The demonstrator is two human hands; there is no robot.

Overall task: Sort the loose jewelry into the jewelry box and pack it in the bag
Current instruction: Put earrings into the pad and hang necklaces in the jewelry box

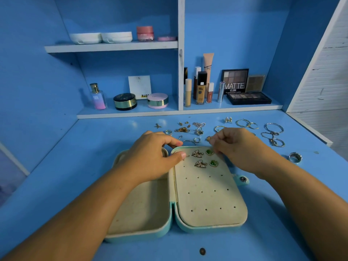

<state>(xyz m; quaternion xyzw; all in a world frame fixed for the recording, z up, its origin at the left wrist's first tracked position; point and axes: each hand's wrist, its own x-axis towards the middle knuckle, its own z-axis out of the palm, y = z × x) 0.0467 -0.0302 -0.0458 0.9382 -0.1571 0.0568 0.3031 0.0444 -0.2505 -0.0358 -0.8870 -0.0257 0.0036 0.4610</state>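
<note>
Cream jewelry box [207, 200] gripped by left hand [150, 159], right hand [239, 147] pinching earring [208, 138]

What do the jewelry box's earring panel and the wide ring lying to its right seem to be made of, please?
The earring panel looks like cream velvet or suede-like fabric: matte, slightly fuzzy, punched with small holes. The wide ring looks like polished silver-toned metal, given its bright highlights; which metal cannot be told.

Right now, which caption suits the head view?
Left hand grips the open jewelry box; right hand pinches a gold earring at its far edge.
</note>
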